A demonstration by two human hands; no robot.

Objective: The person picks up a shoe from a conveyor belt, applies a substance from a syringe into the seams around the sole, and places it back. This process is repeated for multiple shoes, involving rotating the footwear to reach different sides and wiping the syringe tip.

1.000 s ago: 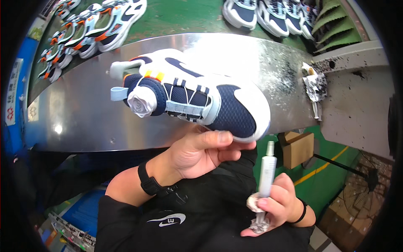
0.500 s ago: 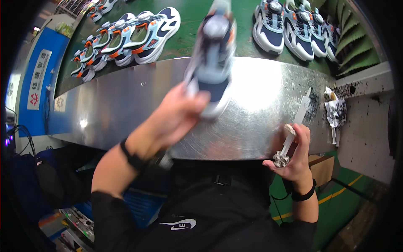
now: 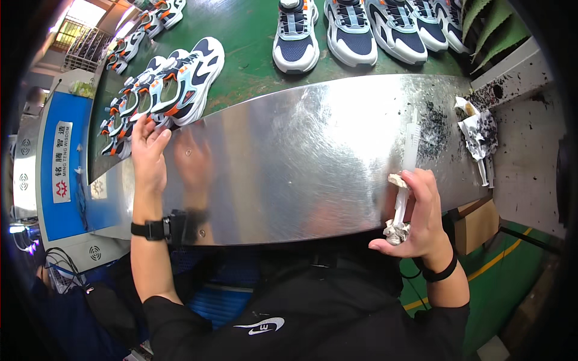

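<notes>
My left hand [image 3: 150, 153] reaches to the left group of sneakers, its fingers stretched out and holding nothing. Its fingertips overlap the lower end of a navy, white and orange sneaker [image 3: 195, 78]; whether they touch cannot be told. In my right hand [image 3: 424, 210], over the metal tabletop's near right part, is a white plastic syringe [image 3: 412, 141] with its tip pointing away from me. Crumpled whitish material wraps its finger flange and the end of its plunger. Another navy and white sneaker [image 3: 295, 45] stands toe toward me at the left end of the far right row.
The shiny metal tabletop [image 3: 259, 180] borders a green surface [image 3: 241, 54] bearing the shoes. Black specks and a smeared white wrapper [image 3: 478, 132] lie at the right by a pale wall. Green fins [image 3: 494, 36] rise at the far right; a blue panel [image 3: 57, 162] stands left.
My left hand has let go of the sneaker, which now stands at the left end of the right row, and has moved left to the other shoes. My right hand keeps the syringe.
</notes>
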